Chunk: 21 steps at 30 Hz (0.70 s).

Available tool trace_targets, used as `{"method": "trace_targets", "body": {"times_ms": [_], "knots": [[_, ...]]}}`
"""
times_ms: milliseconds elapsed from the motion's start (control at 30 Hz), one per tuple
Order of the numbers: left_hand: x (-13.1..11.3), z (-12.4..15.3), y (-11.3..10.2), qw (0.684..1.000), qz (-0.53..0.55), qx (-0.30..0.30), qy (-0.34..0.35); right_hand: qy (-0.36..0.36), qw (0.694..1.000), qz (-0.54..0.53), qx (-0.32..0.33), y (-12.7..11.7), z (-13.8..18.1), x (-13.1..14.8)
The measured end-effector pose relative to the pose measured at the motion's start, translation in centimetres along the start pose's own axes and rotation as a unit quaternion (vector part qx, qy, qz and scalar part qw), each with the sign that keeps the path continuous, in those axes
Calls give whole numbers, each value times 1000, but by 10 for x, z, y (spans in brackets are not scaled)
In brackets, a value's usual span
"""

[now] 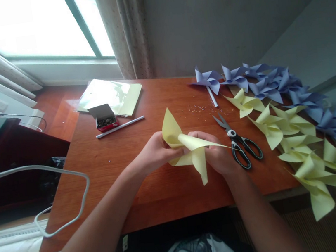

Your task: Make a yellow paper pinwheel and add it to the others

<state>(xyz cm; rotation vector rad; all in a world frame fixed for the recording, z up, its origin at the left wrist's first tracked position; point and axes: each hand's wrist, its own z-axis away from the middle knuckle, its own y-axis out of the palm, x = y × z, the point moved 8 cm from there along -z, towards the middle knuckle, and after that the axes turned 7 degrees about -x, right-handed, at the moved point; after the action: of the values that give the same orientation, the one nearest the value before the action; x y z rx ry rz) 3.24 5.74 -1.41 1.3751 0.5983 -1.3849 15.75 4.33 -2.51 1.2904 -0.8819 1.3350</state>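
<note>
Above the front middle of the table, a yellow paper pinwheel [193, 142] is held between my two hands. My left hand [156, 152] grips it from the left, thumb along its lower folds. From the right, my right hand [213, 149] closes on it, its fingers partly hidden behind the paper. One blade points up and another hangs down. Just right of my right hand lie black-handled scissors [232, 133], blades slightly apart and pointing away. Small pale bits [198, 109] are scattered beyond them.
Purple pinwheels [266, 83] and yellow pinwheels [268, 126] spread along the right side. On the wooden table [103, 197] lie a small open box [104, 120], a patterned paper stick [120, 127] and paper sheets [110, 97]. A white cable [86, 187] crosses the left edge.
</note>
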Motion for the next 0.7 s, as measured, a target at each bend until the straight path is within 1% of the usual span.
{"method": "trace_targets", "body": {"times_ms": [133,200,267,333,367,400,433,467,500,533,567,633,700], "knots": [[5,-1,-2,1000,26,-1,-17,14,1000,-12,-6,-3,-1,-7],[4,-2,-5,999,43,-9,-11,13,1000,0,-20,-5,-4,-7],[-1,-2,-10,997,72,-21,8,-12,997,56,-49,-8,-9,-2],[-11,-2,-17,992,117,-40,34,-68,983,158,-66,-3,-18,8],[-16,-1,-22,987,145,-53,49,-109,967,219,-64,4,-24,14],[-22,-1,-28,980,173,-70,66,-148,946,285,-41,16,-30,17],[-28,0,-35,972,199,-91,85,-189,923,336,-13,30,-36,19],[-33,0,-43,963,223,-114,103,-226,897,381,-1,43,-42,20],[-37,1,-51,952,243,-139,122,-258,866,429,20,57,-49,18],[-40,1,-58,943,258,-160,139,-277,834,475,46,72,-57,13],[-42,1,-64,935,268,-173,153,-286,811,508,56,83,-65,8],[-45,0,-72,928,273,-187,172,-294,774,559,53,100,-81,1],[-46,-1,-76,928,264,-189,182,-293,756,584,43,109,-93,-3]]}}
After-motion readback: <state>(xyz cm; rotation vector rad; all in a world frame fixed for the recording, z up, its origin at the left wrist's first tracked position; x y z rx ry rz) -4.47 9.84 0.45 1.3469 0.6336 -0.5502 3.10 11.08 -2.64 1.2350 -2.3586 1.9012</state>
